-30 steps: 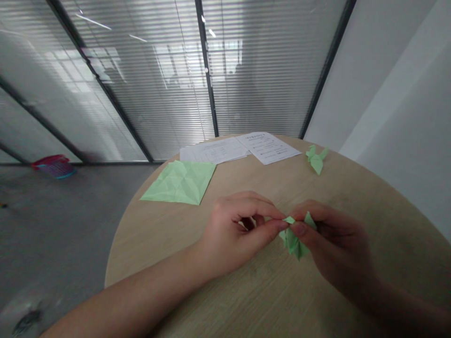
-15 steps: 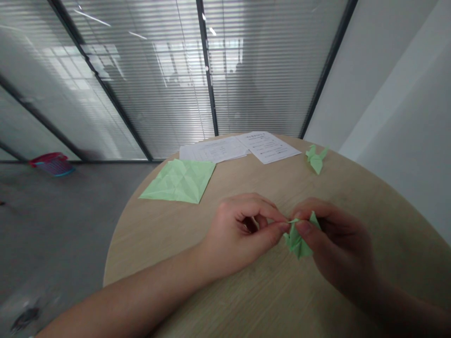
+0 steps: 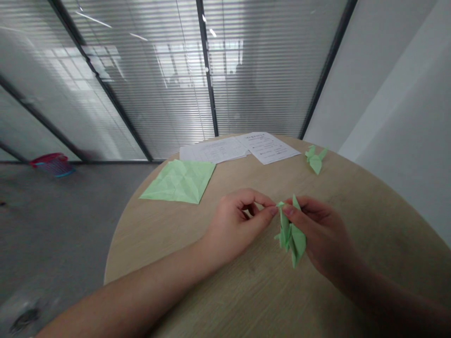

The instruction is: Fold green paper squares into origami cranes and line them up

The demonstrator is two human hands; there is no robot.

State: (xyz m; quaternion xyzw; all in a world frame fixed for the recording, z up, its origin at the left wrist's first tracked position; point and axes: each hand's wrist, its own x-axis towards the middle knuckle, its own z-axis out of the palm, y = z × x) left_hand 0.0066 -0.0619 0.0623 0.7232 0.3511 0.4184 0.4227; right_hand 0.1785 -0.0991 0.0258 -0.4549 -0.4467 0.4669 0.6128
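Caution: possible tear at the thin tip of the green origami figure, pinched above the round tabletop by left hand and right hand, from excess opposing pull.

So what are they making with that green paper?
Someone is pinching a folded green piece between the fingers of their left hand and right hand, over a round table. I can't tell yet what shape it is. Farther back lie a creased green sheet, some white papers and a small folded green figure.
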